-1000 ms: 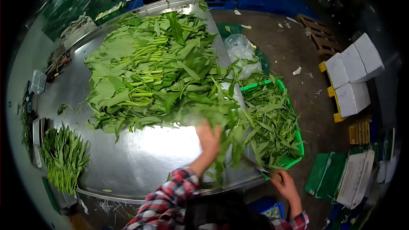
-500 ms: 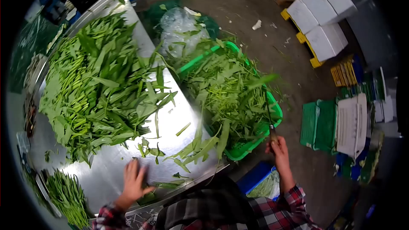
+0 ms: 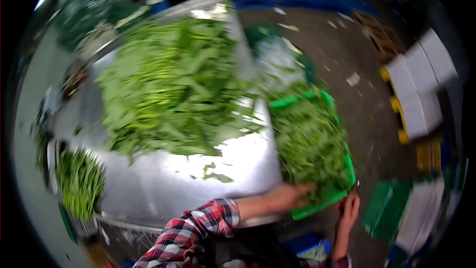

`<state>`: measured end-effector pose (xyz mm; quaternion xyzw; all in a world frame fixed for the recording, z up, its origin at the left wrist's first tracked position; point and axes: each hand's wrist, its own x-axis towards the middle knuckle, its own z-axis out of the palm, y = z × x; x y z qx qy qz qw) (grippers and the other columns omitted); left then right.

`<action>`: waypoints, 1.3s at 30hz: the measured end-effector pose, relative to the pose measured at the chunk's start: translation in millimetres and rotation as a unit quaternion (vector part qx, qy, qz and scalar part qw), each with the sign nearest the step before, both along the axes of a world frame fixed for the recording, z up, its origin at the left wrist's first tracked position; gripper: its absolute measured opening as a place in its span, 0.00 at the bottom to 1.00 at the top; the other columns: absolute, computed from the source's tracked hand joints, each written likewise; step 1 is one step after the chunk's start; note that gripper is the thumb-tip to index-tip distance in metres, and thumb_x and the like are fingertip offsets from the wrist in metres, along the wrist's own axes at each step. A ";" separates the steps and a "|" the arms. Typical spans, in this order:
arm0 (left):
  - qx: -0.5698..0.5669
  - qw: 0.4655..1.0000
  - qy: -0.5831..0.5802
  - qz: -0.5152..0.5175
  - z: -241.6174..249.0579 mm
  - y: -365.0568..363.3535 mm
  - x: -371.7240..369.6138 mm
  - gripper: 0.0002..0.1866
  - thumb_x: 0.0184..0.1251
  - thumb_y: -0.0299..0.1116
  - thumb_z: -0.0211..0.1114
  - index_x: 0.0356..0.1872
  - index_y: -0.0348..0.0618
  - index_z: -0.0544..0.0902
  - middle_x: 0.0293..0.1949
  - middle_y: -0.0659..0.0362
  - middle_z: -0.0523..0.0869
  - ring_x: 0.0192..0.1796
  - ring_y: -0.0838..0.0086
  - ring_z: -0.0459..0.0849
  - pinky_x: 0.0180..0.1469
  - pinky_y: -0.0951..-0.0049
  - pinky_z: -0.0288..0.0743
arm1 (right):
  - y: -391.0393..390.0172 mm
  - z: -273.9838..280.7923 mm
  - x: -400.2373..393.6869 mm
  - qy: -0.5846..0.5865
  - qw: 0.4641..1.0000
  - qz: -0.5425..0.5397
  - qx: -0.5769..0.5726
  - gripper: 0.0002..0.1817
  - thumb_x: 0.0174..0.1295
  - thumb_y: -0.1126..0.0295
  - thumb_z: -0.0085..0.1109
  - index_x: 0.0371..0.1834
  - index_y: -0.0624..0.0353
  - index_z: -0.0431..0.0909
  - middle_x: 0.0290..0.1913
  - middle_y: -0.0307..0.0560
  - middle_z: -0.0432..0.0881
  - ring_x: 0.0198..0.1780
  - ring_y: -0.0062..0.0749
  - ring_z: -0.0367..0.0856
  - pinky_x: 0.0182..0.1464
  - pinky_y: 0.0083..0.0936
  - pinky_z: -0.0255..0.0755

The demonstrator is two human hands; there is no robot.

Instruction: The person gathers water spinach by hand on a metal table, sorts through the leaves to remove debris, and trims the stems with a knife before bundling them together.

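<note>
My left hand [image 3: 291, 196] reaches across to the near end of a green crate [image 3: 353, 171], over the leafy trimmings [image 3: 310, 144] that fill it. Its fingers are smeared by motion, so its grip does not show. Beside the crate's near right corner, my right hand [image 3: 349, 207] is closed around a knife, of which a small shiny part [image 3: 357, 183] shows; the blade is hardly visible. On the steel table [image 3: 148, 183] lies a large heap of leafy green stalks [image 3: 168, 84]. A few loose leaves [image 3: 215, 173] are near the table's right side.
A neat bundle of greens [image 3: 80, 183] stands at the table's left end. Behind the crate is a clear plastic bag [image 3: 280, 62]. White boxes [image 3: 421, 79] are stacked on the right, with green bins [image 3: 386, 206] nearer. A blue container [image 3: 305, 245] sits below my right arm.
My left hand has swept from the table to the crate, and most loose leaves have gone from the table's near part. My right hand stays by the crate with the knife. The view has shifted.
</note>
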<state>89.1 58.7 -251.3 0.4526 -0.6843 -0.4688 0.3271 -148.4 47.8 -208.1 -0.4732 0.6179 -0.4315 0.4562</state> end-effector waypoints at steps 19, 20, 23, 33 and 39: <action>0.133 0.820 0.173 0.529 31.2 228.0 233.2 0.13 0.68 0.33 0.55 0.48 0.36 0.77 0.34 0.58 0.84 0.38 0.79 0.81 0.43 0.80 0.74 | -16.3 40.4 438.8 0.231 0.707 0.532 -0.404 0.42 0.46 0.58 0.68 0.63 0.66 0.59 0.62 0.62 0.63 0.63 0.54 0.61 0.64 0.40 0.56; 0.126 0.819 0.189 0.527 32.4 227.6 242.2 0.13 0.68 0.33 0.55 0.48 0.36 0.77 0.34 0.58 0.84 0.38 0.79 0.81 0.43 0.80 0.74 | -15.1 45.6 476.7 0.260 0.687 0.522 -0.433 0.46 0.44 0.56 0.69 0.64 0.66 0.56 0.63 0.63 0.61 0.64 0.55 0.59 0.65 0.40 0.54; 0.116 0.813 0.239 0.518 34.9 223.0 268.6 0.13 0.68 0.32 0.55 0.49 0.36 0.76 0.35 0.57 0.83 0.41 0.77 0.81 0.47 0.78 0.73 | -14.0 50.9 548.9 0.405 0.633 0.497 -0.433 0.58 0.36 0.51 0.73 0.68 0.66 0.48 0.65 0.66 0.56 0.67 0.56 0.54 0.68 0.43 0.49; 0.043 0.711 0.519 0.472 32.5 142.2 358.0 0.27 0.68 0.47 0.53 0.59 0.35 0.66 0.53 0.52 0.76 0.56 0.68 0.74 0.59 0.69 0.66 | -10.9 74.4 594.4 0.509 0.600 0.466 -0.405 0.27 0.35 0.64 0.69 0.40 0.62 0.72 0.44 0.54 0.72 0.48 0.45 0.71 0.50 0.36 0.67; -0.027 0.660 0.721 0.210 33.0 150.6 365.0 0.39 0.60 0.56 0.58 0.67 0.43 0.57 0.66 0.54 0.63 0.68 0.63 0.61 0.69 0.60 0.53 | 81.6 71.9 538.1 0.386 0.608 0.568 -0.398 0.27 0.42 0.64 0.64 0.45 0.67 0.68 0.49 0.61 0.71 0.50 0.50 0.71 0.51 0.38 0.68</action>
